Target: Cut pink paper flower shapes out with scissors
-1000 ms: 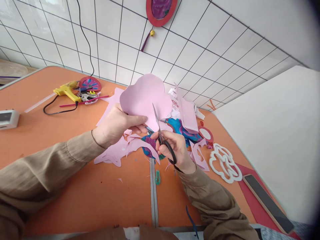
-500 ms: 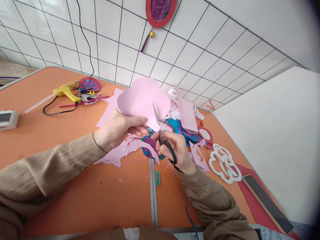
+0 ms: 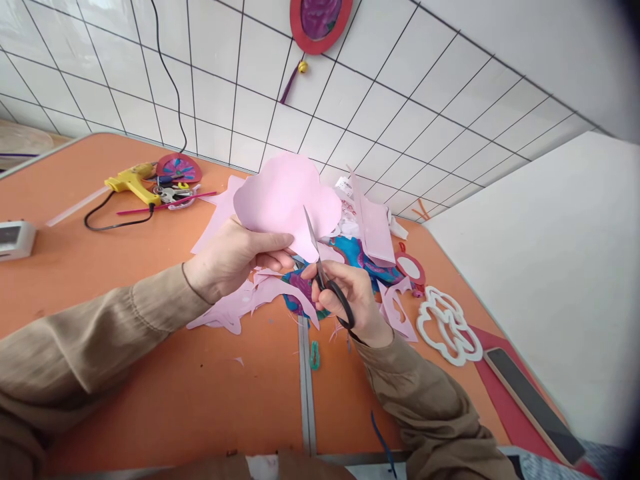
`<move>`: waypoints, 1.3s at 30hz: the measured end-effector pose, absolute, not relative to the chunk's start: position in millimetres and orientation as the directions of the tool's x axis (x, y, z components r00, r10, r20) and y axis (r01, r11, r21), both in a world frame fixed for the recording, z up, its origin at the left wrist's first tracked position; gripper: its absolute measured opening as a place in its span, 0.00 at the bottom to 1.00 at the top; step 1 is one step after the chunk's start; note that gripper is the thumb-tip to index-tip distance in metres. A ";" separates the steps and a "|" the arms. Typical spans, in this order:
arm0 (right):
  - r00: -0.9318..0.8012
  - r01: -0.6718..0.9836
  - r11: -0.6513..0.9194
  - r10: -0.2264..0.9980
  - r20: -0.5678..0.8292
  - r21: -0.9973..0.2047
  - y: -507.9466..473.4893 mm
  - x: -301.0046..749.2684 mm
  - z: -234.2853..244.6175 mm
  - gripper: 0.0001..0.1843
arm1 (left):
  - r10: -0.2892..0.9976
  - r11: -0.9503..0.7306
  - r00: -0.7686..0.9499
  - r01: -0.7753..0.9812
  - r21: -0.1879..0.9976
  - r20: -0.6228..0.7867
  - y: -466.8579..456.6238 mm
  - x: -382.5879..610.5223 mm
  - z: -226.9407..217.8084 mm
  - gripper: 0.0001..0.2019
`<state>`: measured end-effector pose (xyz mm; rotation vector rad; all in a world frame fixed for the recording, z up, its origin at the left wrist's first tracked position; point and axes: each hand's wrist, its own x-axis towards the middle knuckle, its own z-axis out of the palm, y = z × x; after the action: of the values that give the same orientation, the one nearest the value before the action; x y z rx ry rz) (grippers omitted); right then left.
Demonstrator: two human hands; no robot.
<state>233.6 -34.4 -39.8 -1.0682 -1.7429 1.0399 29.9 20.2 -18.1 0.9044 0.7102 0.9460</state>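
Note:
My left hand (image 3: 235, 257) pinches the lower edge of a lobed pink paper shape (image 3: 285, 200) and holds it upright above the orange table (image 3: 150, 373). My right hand (image 3: 347, 297) grips black-handled scissors (image 3: 325, 277), whose blades point up into the paper's lower right edge. Under both hands lie pink paper offcuts (image 3: 235, 310) and a blue and purple patterned piece (image 3: 355, 257).
A yellow glue gun (image 3: 131, 181) with black cord, a red-rimmed oval piece (image 3: 179, 167) and keys lie at the back left. A white cut-out outline (image 3: 450, 325), a small red ring (image 3: 411, 268) and a phone (image 3: 535, 407) lie right. A white device (image 3: 15, 239) sits far left.
The pink shape has turned and shifted slightly left in my left hand. The scissors stay in about the same place at its edge.

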 end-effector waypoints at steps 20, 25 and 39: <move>-0.257 0.239 0.306 0.935 0.244 -0.921 -35.5 230.6 -43.6 0.28 | 0.874 0.471 0.392 -0.542 0.696 -0.286 -5.1 44.7 -27.3 0.08; -0.256 0.203 0.311 0.932 0.257 -0.928 -36.4 225.4 -43.0 0.26 | 0.863 0.497 0.394 -0.560 0.663 -0.315 -9.6 47.1 -30.0 0.09; -0.296 0.172 0.337 0.914 0.278 -0.926 -35.5 229.4 -47.4 0.27 | 0.889 0.450 0.353 -0.550 0.703 -0.292 -12.1 48.1 -25.0 0.09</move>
<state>229.4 -35.5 -47.4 -0.9792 -1.7051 1.0391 48.1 -12.1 -25.0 0.5454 0.7231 0.9924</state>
